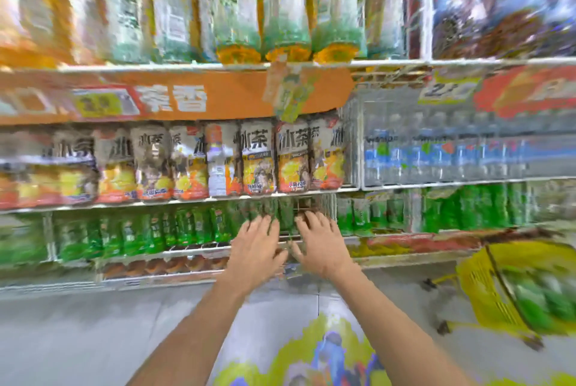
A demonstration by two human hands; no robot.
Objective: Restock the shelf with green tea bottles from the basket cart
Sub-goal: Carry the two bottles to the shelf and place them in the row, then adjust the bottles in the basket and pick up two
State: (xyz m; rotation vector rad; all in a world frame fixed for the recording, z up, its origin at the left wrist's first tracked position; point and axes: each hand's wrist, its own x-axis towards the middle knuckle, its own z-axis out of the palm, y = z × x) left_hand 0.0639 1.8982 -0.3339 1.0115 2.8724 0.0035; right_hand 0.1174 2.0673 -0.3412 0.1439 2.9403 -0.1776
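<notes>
Over a grey floor [93,339] stood a white wire shelf [405,183], blurry green tea bottles [187,229] lining its centre row and filling the yellow basket cart [480,289] at lower right, with the left hand [255,245] and right hand [321,245] at that row, fingers spread, empty.

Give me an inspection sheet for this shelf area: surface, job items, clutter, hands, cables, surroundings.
Surface: white wire shelf, apparent gap in its row ahead of the hands.
Job's things: green tea bottles lined on that shelf; more green bottles in the yellow plastic basket cart, at right.
Clutter: nothing seen.
Hands: left hand and right hand side by side at the shelf front, fingers spread, holding nothing.
Cables: nothing seen.
Surroundings: orange-labelled iced tea bottles on the shelf above; grey floor; picture blurred.
</notes>
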